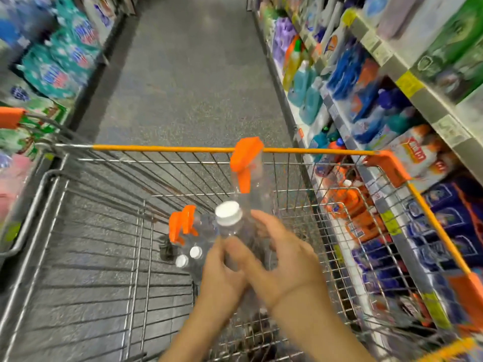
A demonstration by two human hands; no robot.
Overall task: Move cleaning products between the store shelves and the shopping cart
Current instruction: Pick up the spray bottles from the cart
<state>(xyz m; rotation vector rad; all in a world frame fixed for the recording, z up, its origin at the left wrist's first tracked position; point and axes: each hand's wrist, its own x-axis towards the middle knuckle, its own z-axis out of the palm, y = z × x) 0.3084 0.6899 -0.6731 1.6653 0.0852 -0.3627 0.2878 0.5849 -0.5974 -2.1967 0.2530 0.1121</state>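
Note:
Over the wire shopping cart (311,152) I hold two clear bottles close together. My left hand (222,275) grips the lower body of a clear bottle with a white cap (228,213). My right hand (285,259) curls round a clear spray bottle with an orange trigger (247,159), and its fingers also lie across the white-capped bottle. In the cart basket lie another clear spray bottle with an orange trigger (183,227) and two more white-capped bottles (195,252), partly hidden by my left hand.
Shelves on the right (407,71) carry blue, orange and green cleaning products, close to the cart's right side. On the left are shelves with teal detergent bags (60,71). The grey aisle floor (188,74) runs ahead of the cart.

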